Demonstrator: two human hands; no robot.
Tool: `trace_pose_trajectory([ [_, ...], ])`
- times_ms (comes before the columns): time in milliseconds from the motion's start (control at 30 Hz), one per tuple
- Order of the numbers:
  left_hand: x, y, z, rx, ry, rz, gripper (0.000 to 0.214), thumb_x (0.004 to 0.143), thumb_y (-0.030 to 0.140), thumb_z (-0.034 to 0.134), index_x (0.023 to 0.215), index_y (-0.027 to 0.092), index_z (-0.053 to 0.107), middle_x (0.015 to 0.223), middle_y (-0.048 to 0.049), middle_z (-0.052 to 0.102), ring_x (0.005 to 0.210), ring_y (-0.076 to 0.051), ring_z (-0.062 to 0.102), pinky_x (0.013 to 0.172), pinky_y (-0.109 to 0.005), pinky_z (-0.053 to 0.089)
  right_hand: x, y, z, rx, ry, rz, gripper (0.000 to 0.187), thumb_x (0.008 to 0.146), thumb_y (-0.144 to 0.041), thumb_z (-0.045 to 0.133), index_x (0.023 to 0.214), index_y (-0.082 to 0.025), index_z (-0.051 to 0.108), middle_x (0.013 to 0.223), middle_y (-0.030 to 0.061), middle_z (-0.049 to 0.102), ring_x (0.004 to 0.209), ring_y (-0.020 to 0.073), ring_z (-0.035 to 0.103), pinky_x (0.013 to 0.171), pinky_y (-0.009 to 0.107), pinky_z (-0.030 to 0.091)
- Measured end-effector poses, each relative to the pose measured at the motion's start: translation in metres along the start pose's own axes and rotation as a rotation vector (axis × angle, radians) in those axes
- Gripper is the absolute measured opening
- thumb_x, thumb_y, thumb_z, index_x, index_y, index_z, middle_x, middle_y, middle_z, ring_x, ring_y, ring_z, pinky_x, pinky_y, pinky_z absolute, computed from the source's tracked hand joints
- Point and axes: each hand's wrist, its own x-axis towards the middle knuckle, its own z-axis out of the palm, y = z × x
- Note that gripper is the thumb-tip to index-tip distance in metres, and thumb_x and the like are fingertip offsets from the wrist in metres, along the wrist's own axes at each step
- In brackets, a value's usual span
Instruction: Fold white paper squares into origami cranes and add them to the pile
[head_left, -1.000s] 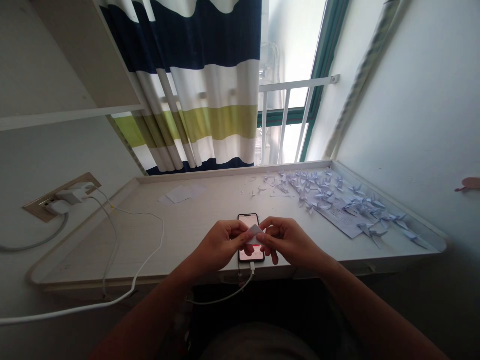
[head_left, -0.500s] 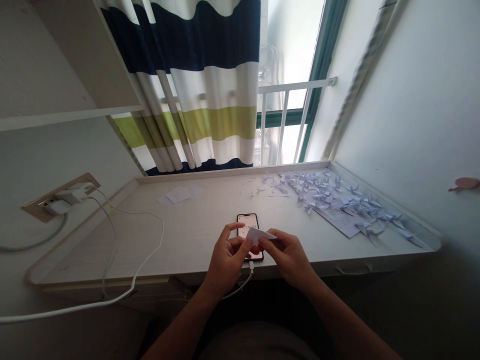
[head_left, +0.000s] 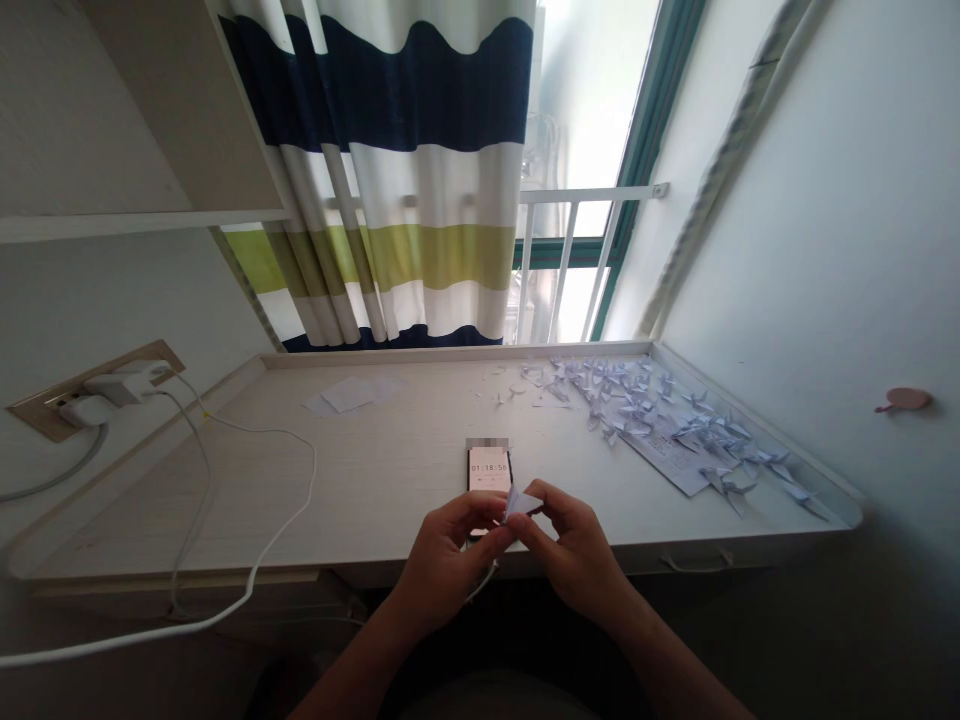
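Note:
A small piece of folded white paper (head_left: 523,501) is pinched between my two hands over the front edge of the desk. My left hand (head_left: 454,545) grips its left side with thumb and fingers, while my right hand (head_left: 570,540) holds the right side the same way. Fingers cover the paper's lower part. Just behind them lies a phone (head_left: 488,468) with a lit timer screen, its lower half hidden by my left hand. On the desk's right side, many folded paper cranes (head_left: 626,390) are heaped, some on a printed sheet (head_left: 667,465).
Flat paper pieces (head_left: 352,393) lie at the back left of the white desk (head_left: 390,470). Small paper scraps (head_left: 499,398) are scattered near the back middle. A white cable (head_left: 311,470) runs from the wall socket (head_left: 94,390) across the desk's left side. A striped curtain (head_left: 435,180) hangs behind.
Both hands have come slightly lower and nearer in view, and the folded paper is turned so that a point stands upward. The view has shifted a little; more of the phone's screen shows.

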Motion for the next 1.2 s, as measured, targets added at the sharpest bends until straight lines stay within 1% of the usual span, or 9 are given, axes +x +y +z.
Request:
trace_pose_trajectory([
  [100,-0.001,-0.003,-0.003,-0.192,-0.039,-0.068,0.021,0.084,0.031,0.081,0.1,0.019,0.072,0.1,-0.0066,0.075,0.091,-0.018,0.068,0.085,-0.03,0.053,0.001,0.0,-0.001,-0.042,0.029,-0.004,0.023,0.09,-0.038,0.071,0.078,-0.019,0.063,0.075,0.0013,0.065,0.073,0.017,0.06,0.072,0.031,0.048],
  [200,-0.002,-0.006,-0.006,-0.338,-0.07,-0.118,0.03,0.081,0.032,0.084,0.105,0.021,0.07,0.086,-0.0034,0.072,0.079,-0.015,0.066,0.078,-0.028,0.052,0.003,-0.005,-0.001,-0.046,0.008,-0.036,0.02,0.09,-0.036,0.07,0.081,-0.019,0.064,0.077,0.0022,0.066,0.075,0.0178,0.06,0.074,0.032,0.049],
  [300,-0.004,-0.005,-0.011,-0.401,-0.073,-0.128,0.04,0.077,0.035,0.087,0.111,0.022,0.069,0.095,-0.0059,0.071,0.082,-0.017,0.066,0.075,-0.028,0.051,0.004,-0.01,-0.001,-0.036,-0.026,-0.064,0.018,0.091,-0.036,0.069,0.085,-0.02,0.065,0.08,0.0028,0.066,0.077,0.0182,0.061,0.075,0.032,0.05],
  [433,-0.006,0.0,-0.02,-0.373,0.002,-0.136,0.044,0.079,0.038,0.085,0.117,0.022,0.069,0.119,-0.0107,0.068,0.096,-0.02,0.068,0.082,-0.03,0.053,0.005,-0.009,-0.005,-0.022,-0.072,-0.074,0.015,0.094,-0.036,0.065,0.095,-0.021,0.067,0.087,0.0038,0.068,0.082,0.0186,0.064,0.077,0.032,0.053],
  [600,-0.009,0.005,-0.025,-0.316,0.054,-0.127,0.039,0.082,0.036,0.081,0.117,0.021,0.069,0.117,-0.0094,0.07,0.098,-0.021,0.068,0.085,-0.029,0.052,0.002,-0.006,-0.004,-0.014,-0.036,-0.07,0.029,0.095,-0.035,0.064,0.121,-0.023,0.065,0.102,0.0062,0.07,0.094,0.0209,0.069,0.083,0.034,0.057],
  [733,-0.01,0.008,-0.016,-0.289,0.022,-0.162,0.039,0.082,0.037,0.079,0.114,0.018,0.068,0.105,-0.0099,0.074,0.094,-0.023,0.069,0.082,-0.032,0.053,-0.003,-0.007,0.001,-0.072,-0.065,-0.119,0.028,0.094,-0.035,0.065,0.119,-0.023,0.068,0.109,0.0083,0.073,0.094,0.0215,0.07,0.088,0.038,0.058],
  [900,-0.009,0.014,-0.005,-0.289,0.022,-0.211,0.04,0.083,0.035,0.079,0.117,0.02,0.065,0.096,-0.0075,0.075,0.081,-0.018,0.07,0.074,-0.028,0.052,-0.007,-0.006,0.005,-0.149,0.014,-0.085,0.046,0.086,-0.032,0.076,0.128,-0.023,0.059,0.099,0.0061,0.073,0.09,0.0224,0.07,0.088,0.041,0.059],
  [1067,-0.008,0.019,-0.005,-0.259,0.009,-0.217,0.035,0.088,0.037,0.075,0.117,0.021,0.066,0.09,-0.0052,0.074,0.077,-0.017,0.069,0.075,-0.028,0.053,-0.008,0.0,0.005,-0.129,0.014,-0.125,0.044,0.093,-0.023,0.064,0.134,-0.027,0.052,0.094,0.0024,0.069,0.088,0.0197,0.068,0.088,0.038,0.058],
  [1200,-0.007,0.016,-0.007,-0.288,0.061,-0.2,0.032,0.089,0.043,0.072,0.109,0.018,0.07,0.098,-0.0064,0.074,0.079,-0.016,0.068,0.075,-0.027,0.054,-0.01,0.003,0.004,-0.058,0.039,-0.094,0.042,0.094,-0.025,0.063,0.134,-0.027,0.051,0.089,0.0009,0.066,0.084,0.0186,0.067,0.083,0.036,0.056],
])
